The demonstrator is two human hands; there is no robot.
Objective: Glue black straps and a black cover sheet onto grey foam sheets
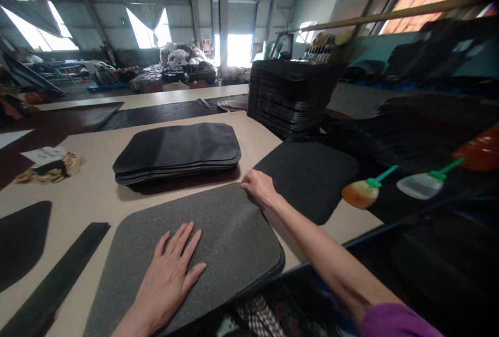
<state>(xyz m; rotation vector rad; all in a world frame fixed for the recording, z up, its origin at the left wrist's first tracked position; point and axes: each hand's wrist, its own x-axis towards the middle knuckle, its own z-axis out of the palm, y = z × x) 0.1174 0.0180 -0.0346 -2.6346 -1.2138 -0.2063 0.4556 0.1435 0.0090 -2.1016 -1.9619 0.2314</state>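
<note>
A dark grey speckled mat with rounded corners lies in front of me on top of other mats, whose edges show at the right. My left hand rests flat on it, fingers spread. At the mat's far right corner, my right hand has its fingers pinched together on the edge. Beyond it sits a low stack of smooth black mats. Right of my right hand, a single black mat lies flat on the beige table.
A tall stack of black mats stands at the back right. Two squeeze bottles, one with amber liquid and one pale, lie at the right. A black strip and crumpled scraps are on the left.
</note>
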